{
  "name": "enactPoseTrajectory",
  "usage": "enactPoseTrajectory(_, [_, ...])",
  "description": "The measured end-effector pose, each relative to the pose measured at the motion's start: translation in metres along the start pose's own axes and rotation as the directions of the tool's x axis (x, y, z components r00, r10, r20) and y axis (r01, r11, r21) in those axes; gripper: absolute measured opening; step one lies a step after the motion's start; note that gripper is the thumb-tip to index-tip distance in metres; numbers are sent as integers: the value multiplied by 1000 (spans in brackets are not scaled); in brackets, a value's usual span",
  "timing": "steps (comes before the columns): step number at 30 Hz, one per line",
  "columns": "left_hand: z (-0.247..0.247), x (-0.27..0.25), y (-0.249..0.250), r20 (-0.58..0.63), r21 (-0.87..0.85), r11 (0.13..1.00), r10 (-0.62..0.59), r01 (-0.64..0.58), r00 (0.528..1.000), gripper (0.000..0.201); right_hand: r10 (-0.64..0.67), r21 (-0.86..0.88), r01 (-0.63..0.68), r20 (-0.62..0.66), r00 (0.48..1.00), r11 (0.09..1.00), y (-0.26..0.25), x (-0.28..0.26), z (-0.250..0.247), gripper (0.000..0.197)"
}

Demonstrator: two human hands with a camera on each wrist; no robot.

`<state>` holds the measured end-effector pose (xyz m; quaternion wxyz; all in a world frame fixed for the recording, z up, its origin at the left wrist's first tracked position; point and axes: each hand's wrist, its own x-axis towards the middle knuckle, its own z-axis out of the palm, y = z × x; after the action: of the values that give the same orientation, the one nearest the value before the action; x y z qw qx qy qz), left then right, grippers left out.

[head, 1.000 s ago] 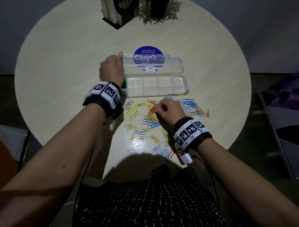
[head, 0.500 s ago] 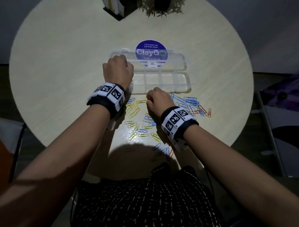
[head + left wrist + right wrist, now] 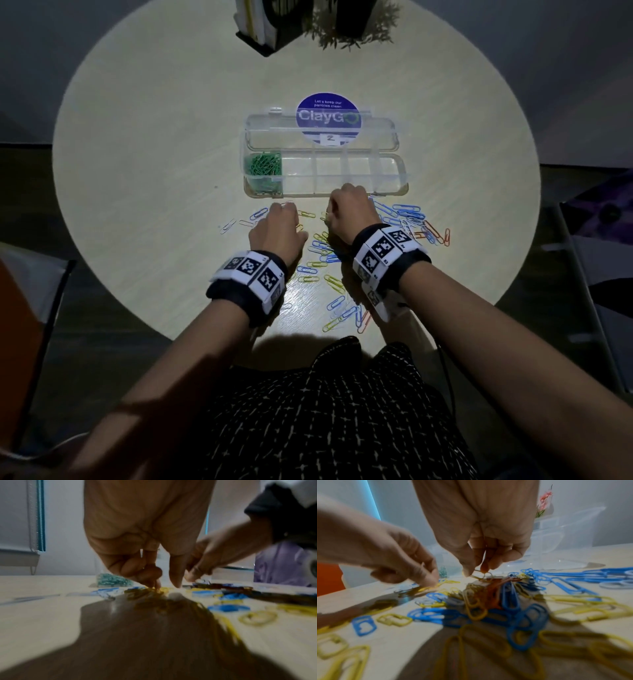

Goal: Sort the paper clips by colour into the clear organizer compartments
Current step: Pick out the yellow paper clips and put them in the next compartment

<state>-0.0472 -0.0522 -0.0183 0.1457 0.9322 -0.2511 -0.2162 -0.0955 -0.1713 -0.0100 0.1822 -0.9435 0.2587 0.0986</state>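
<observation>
Green clips (image 3: 263, 163) filled the leftmost compartment of the organizer (image 3: 394, 192). L. hand (image 3: 278, 230), fingers curled, touched yellow clips (image 3: 150, 589) on the bench (image 3: 154, 171). R. hand (image 3: 347, 212) pinched an orange clip (image 3: 484, 564) over the mixed pile (image 3: 496, 599), near the organizer's front wall.

Left hand (image 3: 278, 229) off organizer (image 3: 342, 186), onto clips (image 3: 320, 245)
</observation>
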Motion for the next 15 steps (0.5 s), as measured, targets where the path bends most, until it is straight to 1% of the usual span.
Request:
enactPoseTrajectory(3, [5,-2,-1,-3,35,999,20,-20,1000,22,-7,158,20,-84,996,987,-10,0,-5,15])
enactPoseTrajectory(5, [6,-3,-1,-15,13,1000,29,-28,999,17,17,251,2,-76,997,968,-15,3,-7,11])
enactPoseTrajectory(6, [6,-3,-2,-27,-25,999,29,-29,999,13,31,282,-13,-59,998,959,-17,4,-7,12])
enactPoseTrajectory(7, [5,-3,-4,-50,-106,994,16,-22,999,9,43,305,-28,-42,998,952,-19,6,-6,13])
enactPoseTrajectory(8, [4,-3,-6,-76,-215,976,-9,-7,997,11,51,314,-41,-24,998,949,-20,7,-4,15])
enactPoseTrajectory(9, [2,-3,-10,-105,-340,940,-53,14,993,18,49,301,-46,-3,999,952,-21,9,-2,16])
enactPoseTrajectory(10, [-1,-2,-14,-127,-478,877,-115,41,985,25,37,271,-43,26,999,962,-22,11,0,17])
enactPoseTrajectory(11, [-4,-1,-19,-127,-618,782,-197,77,972,29,19,232,-33,60,998,972,-23,13,3,18])
enactPoseTrajectory(12, [-8,-1,-24,-97,-753,649,-272,109,957,29,3,194,-21,91,996,981,-24,15,5,19])
enactPoseTrajectory(13, [-13,-2,-28,-28,-866,479,-331,143,943,27,-9,163,-9,110,994,987,-26,17,7,19])
enactPoseTrajectory(14, [-16,-2,-31,61,-939,294,-366,178,929,25,-16,143,-1,121,993,990,-27,18,8,17])
enactPoseTrajectory(15, [-20,-3,-34,148,-973,111,-381,204,913,25,-22,125,6,124,992,992,-28,18,9,15])
